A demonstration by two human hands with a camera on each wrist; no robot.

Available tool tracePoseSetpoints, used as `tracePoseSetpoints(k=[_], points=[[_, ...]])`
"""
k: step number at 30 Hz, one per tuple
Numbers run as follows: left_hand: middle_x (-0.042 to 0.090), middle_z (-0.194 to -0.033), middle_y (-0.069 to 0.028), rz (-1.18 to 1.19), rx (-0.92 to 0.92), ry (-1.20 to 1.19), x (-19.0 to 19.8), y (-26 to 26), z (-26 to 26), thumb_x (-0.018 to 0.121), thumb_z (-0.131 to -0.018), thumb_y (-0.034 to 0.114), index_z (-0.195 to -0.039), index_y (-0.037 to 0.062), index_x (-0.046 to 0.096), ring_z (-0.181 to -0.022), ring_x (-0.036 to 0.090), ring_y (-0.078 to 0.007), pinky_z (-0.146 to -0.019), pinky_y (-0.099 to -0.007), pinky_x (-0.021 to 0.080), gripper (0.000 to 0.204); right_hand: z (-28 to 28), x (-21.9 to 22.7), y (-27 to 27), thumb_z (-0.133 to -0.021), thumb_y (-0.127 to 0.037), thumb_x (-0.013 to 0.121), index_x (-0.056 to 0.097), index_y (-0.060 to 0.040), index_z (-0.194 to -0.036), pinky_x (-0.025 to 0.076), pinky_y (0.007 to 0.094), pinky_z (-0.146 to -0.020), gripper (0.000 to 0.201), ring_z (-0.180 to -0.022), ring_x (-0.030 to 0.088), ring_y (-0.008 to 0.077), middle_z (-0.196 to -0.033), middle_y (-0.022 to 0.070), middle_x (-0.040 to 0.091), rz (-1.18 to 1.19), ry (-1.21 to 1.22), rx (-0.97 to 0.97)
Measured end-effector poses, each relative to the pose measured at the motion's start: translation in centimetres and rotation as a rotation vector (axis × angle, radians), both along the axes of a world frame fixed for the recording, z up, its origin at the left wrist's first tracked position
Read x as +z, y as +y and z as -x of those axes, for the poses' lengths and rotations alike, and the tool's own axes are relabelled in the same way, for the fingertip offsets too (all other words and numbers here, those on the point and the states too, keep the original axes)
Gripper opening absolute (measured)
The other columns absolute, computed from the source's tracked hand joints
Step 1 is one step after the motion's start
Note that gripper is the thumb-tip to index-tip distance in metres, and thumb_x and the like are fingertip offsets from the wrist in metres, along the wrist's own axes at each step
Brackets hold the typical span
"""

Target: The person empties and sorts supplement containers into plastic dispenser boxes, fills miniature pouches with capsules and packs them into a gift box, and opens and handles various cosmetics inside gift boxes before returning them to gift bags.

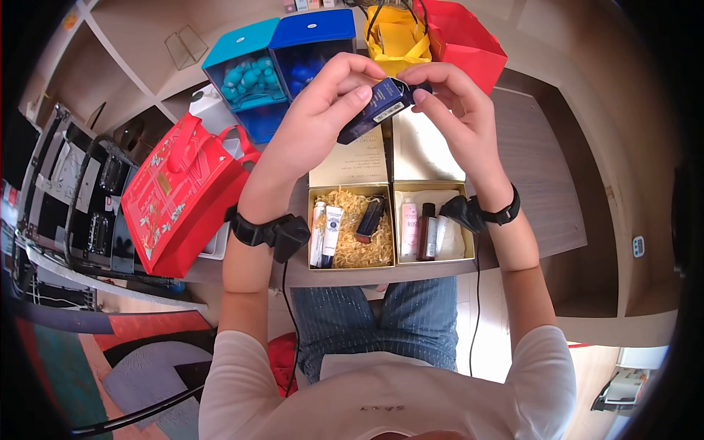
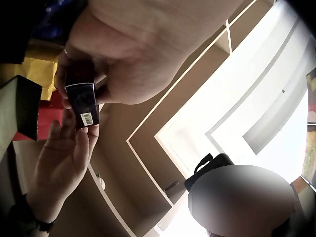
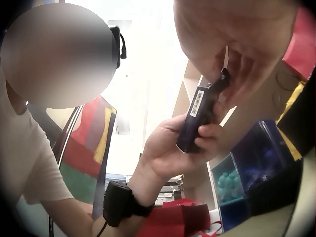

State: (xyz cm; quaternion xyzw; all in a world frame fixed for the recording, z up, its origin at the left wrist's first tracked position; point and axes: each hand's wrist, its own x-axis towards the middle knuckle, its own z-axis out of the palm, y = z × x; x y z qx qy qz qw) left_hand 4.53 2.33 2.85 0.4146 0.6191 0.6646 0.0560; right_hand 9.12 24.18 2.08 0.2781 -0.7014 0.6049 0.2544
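My left hand [image 1: 319, 114] grips a small dark blue carton [image 1: 381, 103] with a white barcode label, held up over the desk. At the carton's far end, the fingers and thumb of my right hand [image 1: 466, 110] pinch its raised end flap [image 3: 224, 76]. Below the hands stands an open gold gift box [image 1: 352, 265] with shredded paper, two tubes [image 1: 331, 236] and a dark small pack [image 1: 372, 218]. Beside it, a second gold box [image 1: 436, 259] holds a pink bottle [image 1: 409, 229] and a dark brown bottle [image 1: 427, 232] on pale paper.
A red floral gift bag [image 1: 180, 194] leans at the left. Behind my hands stand a teal box [image 1: 246, 40], a blue box [image 1: 312, 33], a yellow bag [image 1: 396, 33] and a red bag [image 1: 469, 44]. Cables hang from both wrist cameras.
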Motion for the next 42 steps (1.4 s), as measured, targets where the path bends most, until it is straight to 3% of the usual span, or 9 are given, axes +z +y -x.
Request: tracePoseSetpoints(k=[4, 11, 14, 24, 28, 31, 33, 35, 42], points=[[0.063, -0.107, -0.0043, -0.043, 0.103, 0.153, -0.4, 0.7, -0.4, 0.050, -0.108, 0.009, -0.121, 0.0026, 0.055, -0.103, 0.058, -0.0103, -0.093, -0.0259, 0.046, 0.015, 0.0, 0.5, 0.5, -0.090, 0.005, 0.062, 0.070, 0.0006, -0.097, 0.055, 0.0311, -0.087, 0.012, -0.103, 0.070, 0.0213, -0.113, 0.0094, 0.070, -0.302, 0.326, -0.259], [0.063, -0.107, -0.0061, 0.076, 0.179, 0.347, 0.1, 0.6, -0.6, 0.051, -0.106, 0.004, -0.119, 0.0015, 0.058, -0.098, 0.059, -0.0151, -0.091, -0.0292, 0.048, 0.016, -0.7, 1.0, 0.2, -0.086, 0.008, 0.062, 0.070, 0.0008, -0.094, 0.055, 0.0335, -0.088, 0.013, -0.104, 0.069, 0.0268, -0.116, 0.0122, 0.069, -0.347, 0.416, -0.323], [0.062, -0.125, -0.0076, 0.186, 0.152, 0.339, 0.6, 0.1, -0.4, 0.049, -0.106, 0.003, -0.131, -0.0009, 0.058, -0.119, 0.059, -0.0155, -0.103, -0.0280, 0.044, 0.026, -0.6, 1.2, 0.2, -0.085, 0.005, 0.064, 0.071, -0.0006, -0.101, 0.054, 0.0364, -0.092, 0.018, -0.108, 0.068, 0.0292, -0.119, 0.0122, 0.068, -0.350, 0.376, -0.299], [0.069, -0.112, -0.0078, 0.329, 0.171, 0.288, 0.9, -0.4, -0.3, 0.080, -0.087, 0.007, -0.132, 0.0004, 0.062, -0.105, 0.066, -0.0134, -0.092, -0.0289, 0.051, 0.049, -1.1, 0.9, -0.1, -0.082, -0.005, 0.076, 0.068, -0.0014, -0.100, 0.051, 0.0381, -0.099, 0.020, -0.114, 0.066, 0.0298, -0.121, 0.0128, 0.067, -0.191, -0.175, -0.001], [0.069, -0.108, -0.0078, 0.291, 0.131, 0.182, 1.0, 0.1, -0.8, 0.083, -0.084, 0.007, -0.122, -0.0008, 0.061, -0.102, 0.067, -0.0107, -0.087, -0.0272, 0.053, 0.044, -2.1, -0.7, 0.7, -0.085, -0.007, 0.077, 0.066, -0.0017, -0.101, 0.053, 0.0341, -0.094, 0.020, -0.106, 0.067, 0.0229, -0.118, 0.0103, 0.067, -0.365, -0.064, -0.102], [0.068, -0.103, -0.0073, 0.467, 0.192, 0.114, 1.4, 0.2, -1.3, 0.087, -0.080, 0.008, -0.105, -0.0002, 0.061, -0.092, 0.068, -0.0104, -0.081, -0.0259, 0.053, 0.038, -3.9, -2.0, 0.9, -0.090, -0.007, 0.074, 0.067, -0.0026, -0.105, 0.054, 0.0299, -0.090, 0.017, -0.103, 0.067, 0.0190, -0.118, 0.0103, 0.067, -0.006, -0.398, 0.075], [0.067, -0.094, -0.0049, 0.438, 0.222, 0.366, 0.8, 0.6, -1.4, 0.090, -0.076, 0.011, -0.101, -0.0006, 0.062, -0.084, 0.066, -0.0097, -0.075, -0.0252, 0.052, 0.039, -5.2, -3.3, 0.8, -0.098, -0.014, 0.068, 0.066, -0.0012, -0.111, 0.056, 0.0294, -0.090, 0.018, -0.104, 0.069, 0.0194, -0.119, 0.0118, 0.066, 0.165, -0.598, 0.130], [0.066, -0.085, -0.0048, 0.499, 0.184, 0.336, 1.1, 1.5, -2.1, 0.091, -0.073, 0.013, -0.094, -0.0002, 0.064, -0.078, 0.065, -0.0121, -0.073, -0.0260, 0.052, 0.037, -6.8, -4.3, 0.1, -0.103, -0.023, 0.063, 0.064, 0.0020, -0.116, 0.058, 0.0315, -0.091, 0.028, -0.106, 0.071, 0.0227, -0.121, 0.0130, 0.065, 0.659, -0.831, 0.249], [0.067, -0.088, -0.0163, 0.842, 0.011, 0.687, 3.5, 5.2, -4.0, 0.086, -0.077, 0.024, -0.094, 0.0013, 0.066, -0.078, 0.068, -0.0343, -0.068, -0.0382, 0.054, 0.035, -9.5, -8.7, -2.0, -0.108, -0.029, 0.053, 0.055, 0.0023, -0.126, 0.060, 0.0389, -0.094, 0.036, -0.105, 0.072, 0.0296, -0.119, 0.0163, 0.066, 1.155, -0.968, 0.362]])
